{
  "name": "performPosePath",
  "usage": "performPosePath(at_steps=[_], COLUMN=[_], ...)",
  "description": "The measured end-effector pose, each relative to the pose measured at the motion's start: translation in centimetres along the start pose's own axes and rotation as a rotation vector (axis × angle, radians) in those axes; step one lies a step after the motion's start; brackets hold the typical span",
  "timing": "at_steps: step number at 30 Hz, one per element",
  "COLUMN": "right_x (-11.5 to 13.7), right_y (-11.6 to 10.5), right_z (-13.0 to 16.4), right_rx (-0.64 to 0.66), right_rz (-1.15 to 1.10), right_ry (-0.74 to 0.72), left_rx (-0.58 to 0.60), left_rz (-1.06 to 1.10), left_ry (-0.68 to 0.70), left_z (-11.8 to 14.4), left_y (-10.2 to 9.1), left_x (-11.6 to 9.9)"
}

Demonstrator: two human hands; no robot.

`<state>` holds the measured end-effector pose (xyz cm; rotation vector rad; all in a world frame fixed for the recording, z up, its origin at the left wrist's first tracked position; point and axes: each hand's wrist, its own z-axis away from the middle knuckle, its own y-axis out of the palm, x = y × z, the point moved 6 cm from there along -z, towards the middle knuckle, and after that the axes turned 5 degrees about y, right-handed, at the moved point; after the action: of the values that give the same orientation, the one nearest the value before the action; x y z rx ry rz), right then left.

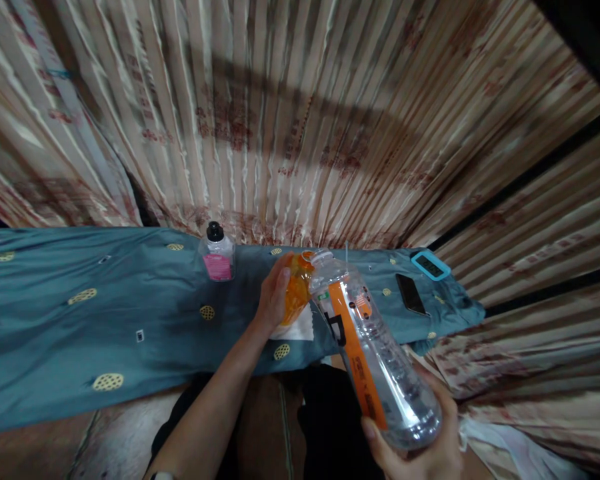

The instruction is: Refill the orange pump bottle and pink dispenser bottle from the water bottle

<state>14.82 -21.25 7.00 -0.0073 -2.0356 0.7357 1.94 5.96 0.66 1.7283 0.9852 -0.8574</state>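
Clear plastic water bottle with an orange label strip [375, 360], tilted neck-down: right hand [425, 447] wrapped around its base, mouth touching a small orange plastic vessel [296, 288]. Left hand [275, 293], fingers curled, grips that vessel above a white square cloth [295, 328] near the front edge of the teal-covered table [80, 320]. Small clear bottle with black cap [217, 253] at the back edge.

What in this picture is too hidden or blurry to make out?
- Orange thing in the left hand: head view, blurred, fingers cover it.
- Large clear bottle base: hidden by the right hand.
- Small bottle pink label: too small to read.
- Blue device display: too small.
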Motion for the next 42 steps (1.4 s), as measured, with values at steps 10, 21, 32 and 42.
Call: performPosePath(at_steps=[10,21,32,42], right_x=[-0.7,-7.4,-6.6,-4.9], right_y=[1.0,3.2,7.4,8.4], right_z=[-0.1,0.0,0.7,1.3], right_rx=[0.092,0.257,0.411,0.585], right_rz=[-0.152,-0.616,-1.125,-1.451], right_ry=[0.166,0.484,0.887,1.078], left_rx=[0.01,0.035,0.115,0.178], left_rz=[-0.001,-0.105,-0.253,-0.476], left_ry=[0.011,0.04,0.139,0.199], left_z=[0.0,-0.1,0.4,0.6], left_y=[0.3,-0.1,0.2,0.7], left_x=[-0.5,-0.7,-1.0,-1.2])
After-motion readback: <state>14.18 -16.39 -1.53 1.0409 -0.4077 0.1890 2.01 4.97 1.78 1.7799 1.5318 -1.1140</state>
